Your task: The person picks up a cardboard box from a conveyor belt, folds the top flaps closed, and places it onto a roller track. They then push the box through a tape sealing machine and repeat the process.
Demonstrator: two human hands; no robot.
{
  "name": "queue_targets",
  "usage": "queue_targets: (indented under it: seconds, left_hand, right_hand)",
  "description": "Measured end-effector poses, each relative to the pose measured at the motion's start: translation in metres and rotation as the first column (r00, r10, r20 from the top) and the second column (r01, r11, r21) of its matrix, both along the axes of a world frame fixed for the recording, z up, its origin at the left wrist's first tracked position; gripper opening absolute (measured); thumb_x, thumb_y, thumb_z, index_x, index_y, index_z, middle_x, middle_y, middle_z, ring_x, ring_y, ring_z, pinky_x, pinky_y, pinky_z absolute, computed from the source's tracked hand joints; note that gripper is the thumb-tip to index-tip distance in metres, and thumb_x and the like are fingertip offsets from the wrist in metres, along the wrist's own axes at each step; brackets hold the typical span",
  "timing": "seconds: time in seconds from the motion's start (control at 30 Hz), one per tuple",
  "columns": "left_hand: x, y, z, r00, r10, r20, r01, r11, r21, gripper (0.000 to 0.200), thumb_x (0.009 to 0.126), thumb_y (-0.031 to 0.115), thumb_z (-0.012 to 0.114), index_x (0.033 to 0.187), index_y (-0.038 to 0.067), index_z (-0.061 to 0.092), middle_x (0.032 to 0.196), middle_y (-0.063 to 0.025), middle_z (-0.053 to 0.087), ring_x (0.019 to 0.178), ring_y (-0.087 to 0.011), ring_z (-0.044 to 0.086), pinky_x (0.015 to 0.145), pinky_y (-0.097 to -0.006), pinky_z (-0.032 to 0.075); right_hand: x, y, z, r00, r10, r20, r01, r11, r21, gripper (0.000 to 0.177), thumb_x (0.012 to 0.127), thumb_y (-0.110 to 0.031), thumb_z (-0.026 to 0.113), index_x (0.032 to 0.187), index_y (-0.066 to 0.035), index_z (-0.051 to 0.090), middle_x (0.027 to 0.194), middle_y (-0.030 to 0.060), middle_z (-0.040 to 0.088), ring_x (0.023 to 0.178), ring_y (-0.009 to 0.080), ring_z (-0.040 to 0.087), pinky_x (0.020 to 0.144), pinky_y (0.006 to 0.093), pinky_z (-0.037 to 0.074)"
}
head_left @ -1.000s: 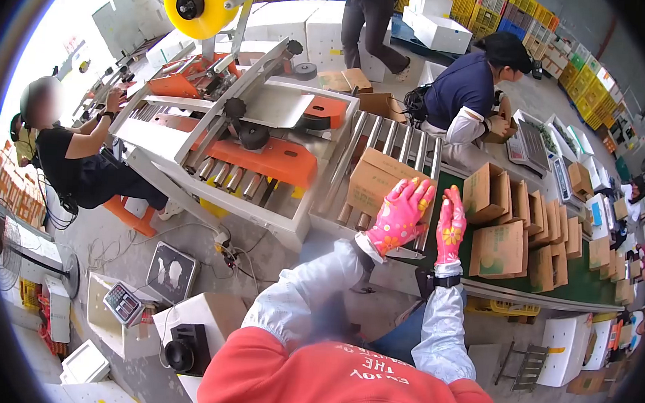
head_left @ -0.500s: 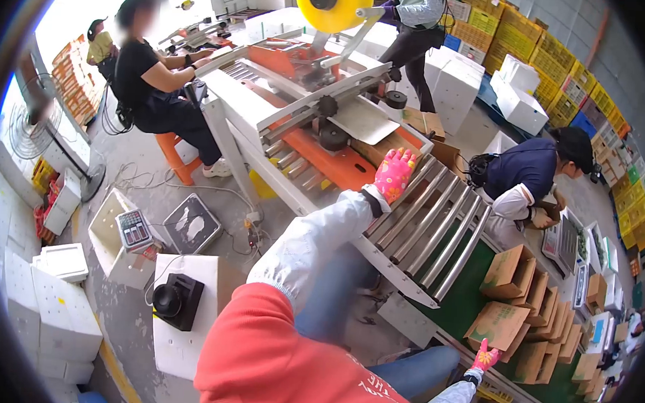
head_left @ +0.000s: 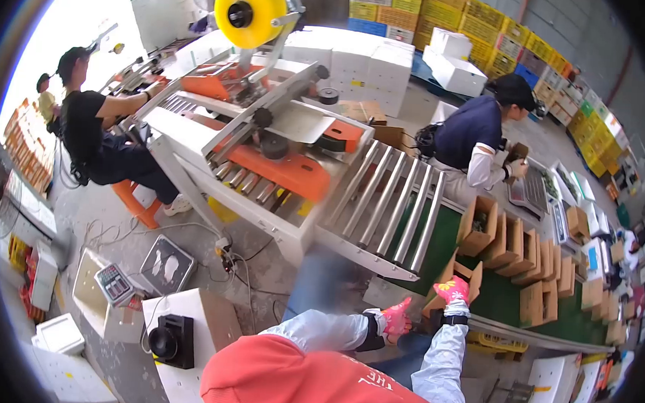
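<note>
My right hand [head_left: 452, 290], in a pink flowered glove, is closed on the side of an open cardboard box [head_left: 434, 304] at the near edge of the green conveyor belt [head_left: 489, 301]. Part of that box is hidden behind the hand. Just left of it my left hand [head_left: 396, 319], gloved alike, has its fingers stretched out and holds nothing. A gap to the box seems to remain. Beyond both hands lie the metal rollers [head_left: 391, 205] of the taping machine [head_left: 277, 163]. Several open cardboard boxes [head_left: 506, 242] stand in rows on the belt.
A co-worker [head_left: 472, 133] at the right handles a carton over a scale [head_left: 529, 192]. Another person [head_left: 97, 124] sits left of the machine. A yellow tape roll [head_left: 251, 12] tops the machine. Foam boxes [head_left: 187, 340] and cables [head_left: 242, 270] occupy the floor at left.
My left hand has come back from the machine's rollers toward my body. My right hand has moved up and left along the belt with a cardboard box. The view has turned right.
</note>
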State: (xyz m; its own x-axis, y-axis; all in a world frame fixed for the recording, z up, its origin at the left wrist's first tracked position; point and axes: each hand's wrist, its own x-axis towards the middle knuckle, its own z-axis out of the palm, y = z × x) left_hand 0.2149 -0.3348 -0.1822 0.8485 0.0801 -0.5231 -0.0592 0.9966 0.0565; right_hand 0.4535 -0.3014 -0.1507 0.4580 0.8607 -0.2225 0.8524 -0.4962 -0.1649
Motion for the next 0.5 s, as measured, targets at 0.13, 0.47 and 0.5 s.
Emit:
queue_targets:
  seconds: [0.13, 0.47, 0.5]
  left_hand:
    - [-0.004, -0.01, 0.075, 0.978, 0.208, 0.025, -0.208, 0.978, 0.011, 0.057, 0.093, 0.056, 0.043, 0.126, 0.009, 0.048, 0.126, -0.0152, 0.051, 0.118, -0.0291, 0.045, 0.099, -0.044, 0.035]
    - [-0.091, 0.107, 0.14, 0.897, 0.353, 0.267, -0.442, 0.694, 0.569, 0.058, 0.09, 0.021, 0.063, 0.138, 0.002, 0.035, 0.138, -0.0117, 0.042, 0.127, -0.0233, 0.04, 0.102, -0.0364, 0.035]
    - [-0.097, 0.109, 0.143, 0.753, 0.616, 0.23, -0.429, 0.196, 0.882, 0.069, 0.088, 0.012, 0.066, 0.144, 0.0, 0.026, 0.143, -0.0145, 0.036, 0.131, -0.0227, 0.035, 0.101, -0.0345, 0.039]
  right_hand:
    - [-0.104, -0.054, 0.12, 1.0, -0.007, -0.007, 0.007, 0.992, 0.124, 0.059, 0.068, -0.055, 0.069, 0.097, -0.003, 0.067, 0.097, 0.0188, 0.067, 0.098, 0.036, 0.061, 0.085, 0.0443, 0.049]
    - [-0.138, 0.004, 0.234, 0.793, 0.607, -0.042, -0.433, 0.612, 0.662, 0.05, 0.076, -0.038, 0.074, 0.115, -0.008, 0.064, 0.125, 0.0108, 0.058, 0.13, 0.0348, 0.039, 0.106, 0.0455, 0.033]
    - [-0.135, 0.029, 0.208, 0.728, 0.684, -0.051, -0.54, 0.618, 0.571, 0.054, 0.076, -0.038, 0.074, 0.12, -0.01, 0.061, 0.132, 0.0093, 0.053, 0.135, 0.035, 0.03, 0.11, 0.0457, 0.028]
